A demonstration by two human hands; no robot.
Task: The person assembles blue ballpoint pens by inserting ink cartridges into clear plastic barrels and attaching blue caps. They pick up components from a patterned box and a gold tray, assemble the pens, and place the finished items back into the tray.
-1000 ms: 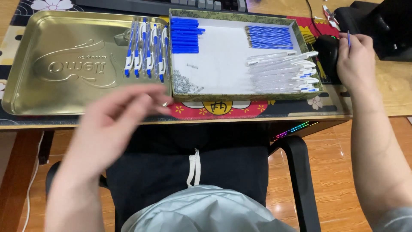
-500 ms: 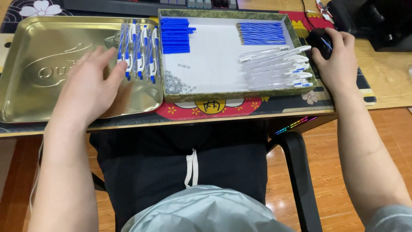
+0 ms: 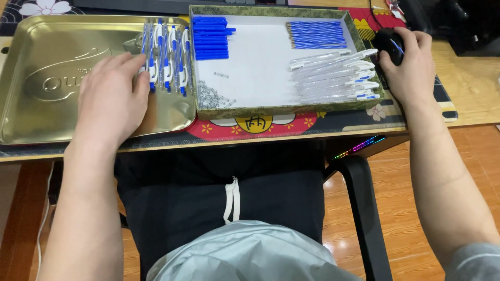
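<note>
My left hand (image 3: 112,99) lies flat, fingers spread, on the gold metal tray (image 3: 36,112), its fingertips touching the row of assembled blue-and-white pens (image 3: 169,57) at the tray's right side. My right hand (image 3: 409,65) rests over a black computer mouse (image 3: 388,41) just right of the patterned box (image 3: 291,109). Inside the box lie blue pen caps (image 3: 211,36), blue refills (image 3: 317,35), clear pen barrels (image 3: 336,75) and a heap of small springs (image 3: 208,96).
A red patterned desk mat (image 3: 271,125) lies under the tray and box. A keyboard edge (image 3: 130,5) runs along the back. A black object (image 3: 469,26) stands at the far right. Below the desk are my lap and a chair armrest (image 3: 364,208).
My left hand rose from the desk's front edge onto the gold tray, reaching the pens. My right hand moved down from the back right onto the mouse.
</note>
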